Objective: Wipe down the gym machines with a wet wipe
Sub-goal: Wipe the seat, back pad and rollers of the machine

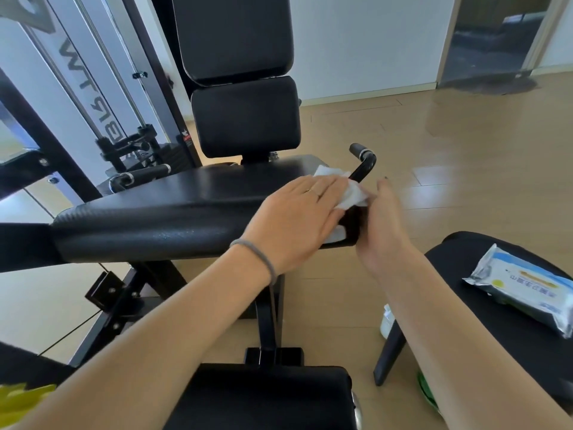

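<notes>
head view — wet wipe (350, 189) under left hand (297, 218) on seat pad (161, 212).

The seat (173, 212) spans the middle, with the backrest (245, 116) rising at its far side; a wipe (347, 190) lies on the seat's right end, under the left hand (297, 218); the right hand (384, 225) is just right of it; a handle (364, 161) stands beyond; a wipe pack (524, 293) lies on a stool (483, 321) at near right.
</notes>
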`<state>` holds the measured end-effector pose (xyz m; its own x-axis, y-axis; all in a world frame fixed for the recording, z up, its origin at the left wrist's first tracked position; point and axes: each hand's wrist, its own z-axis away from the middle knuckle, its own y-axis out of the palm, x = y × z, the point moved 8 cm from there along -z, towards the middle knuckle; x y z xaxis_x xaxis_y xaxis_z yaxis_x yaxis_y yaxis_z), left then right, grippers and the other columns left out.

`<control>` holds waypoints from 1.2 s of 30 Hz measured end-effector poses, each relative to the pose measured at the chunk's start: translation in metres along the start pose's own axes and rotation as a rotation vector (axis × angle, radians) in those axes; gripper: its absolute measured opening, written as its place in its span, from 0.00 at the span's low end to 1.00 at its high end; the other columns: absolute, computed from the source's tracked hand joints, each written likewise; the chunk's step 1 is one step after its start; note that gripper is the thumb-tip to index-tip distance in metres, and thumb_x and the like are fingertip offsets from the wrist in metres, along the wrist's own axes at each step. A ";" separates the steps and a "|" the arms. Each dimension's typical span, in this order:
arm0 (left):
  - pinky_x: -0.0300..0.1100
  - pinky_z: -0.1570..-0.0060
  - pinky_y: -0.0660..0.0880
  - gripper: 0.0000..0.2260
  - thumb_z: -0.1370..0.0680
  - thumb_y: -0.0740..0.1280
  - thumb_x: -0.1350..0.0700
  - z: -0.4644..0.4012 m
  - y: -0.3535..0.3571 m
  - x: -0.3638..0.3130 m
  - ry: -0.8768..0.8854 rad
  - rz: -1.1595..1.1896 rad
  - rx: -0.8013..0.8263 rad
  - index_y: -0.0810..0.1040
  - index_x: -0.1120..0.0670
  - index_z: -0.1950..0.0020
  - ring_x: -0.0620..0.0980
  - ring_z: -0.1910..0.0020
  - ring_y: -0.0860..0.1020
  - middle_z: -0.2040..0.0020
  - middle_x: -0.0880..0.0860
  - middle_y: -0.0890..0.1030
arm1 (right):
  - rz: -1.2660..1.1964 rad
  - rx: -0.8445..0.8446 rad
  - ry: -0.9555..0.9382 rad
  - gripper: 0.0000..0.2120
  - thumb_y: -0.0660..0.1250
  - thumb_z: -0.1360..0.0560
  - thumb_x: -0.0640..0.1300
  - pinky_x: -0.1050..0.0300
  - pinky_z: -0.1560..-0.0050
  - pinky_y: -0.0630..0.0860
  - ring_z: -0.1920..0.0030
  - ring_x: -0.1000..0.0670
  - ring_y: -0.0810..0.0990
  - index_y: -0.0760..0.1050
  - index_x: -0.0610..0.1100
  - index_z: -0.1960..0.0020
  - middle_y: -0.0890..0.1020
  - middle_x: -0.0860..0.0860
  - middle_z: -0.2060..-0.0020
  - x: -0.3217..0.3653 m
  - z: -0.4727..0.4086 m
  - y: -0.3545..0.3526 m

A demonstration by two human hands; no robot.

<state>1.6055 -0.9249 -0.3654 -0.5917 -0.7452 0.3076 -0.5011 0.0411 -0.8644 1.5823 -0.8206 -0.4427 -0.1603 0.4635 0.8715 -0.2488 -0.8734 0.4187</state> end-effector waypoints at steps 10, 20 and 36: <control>0.52 0.32 0.69 0.23 0.17 0.54 0.46 0.025 0.005 0.007 -0.160 -0.160 -0.050 0.68 0.60 0.28 0.57 0.37 0.75 0.35 0.58 0.76 | 0.037 -0.016 -0.021 0.30 0.45 0.15 0.63 0.59 0.50 0.76 0.48 0.52 0.83 0.80 0.47 0.37 0.86 0.50 0.47 0.000 0.014 0.016; 0.55 0.22 0.53 0.29 0.16 0.56 0.52 0.111 0.029 0.048 -0.347 -0.227 -0.099 0.49 0.59 0.19 0.57 0.20 0.51 0.19 0.60 0.52 | 0.115 0.058 -0.099 0.26 0.46 0.14 0.60 0.64 0.37 0.54 0.24 0.56 0.63 0.62 0.51 0.20 0.68 0.56 0.24 -0.017 0.046 0.010; 0.35 0.28 0.59 0.23 0.14 0.49 0.54 0.152 0.023 0.073 -1.800 0.874 -1.177 0.54 0.59 0.19 0.51 0.23 0.60 0.20 0.55 0.58 | 0.088 0.066 0.038 0.30 0.46 0.15 0.63 0.53 0.22 0.50 0.20 0.51 0.55 0.51 0.51 0.17 0.59 0.53 0.19 -0.016 0.050 0.010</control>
<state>1.6473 -1.0798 -0.4231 -0.1661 0.0609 -0.9842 -0.9377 0.2991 0.1768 1.6304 -0.8439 -0.4393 -0.2150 0.3888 0.8959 -0.1692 -0.9183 0.3579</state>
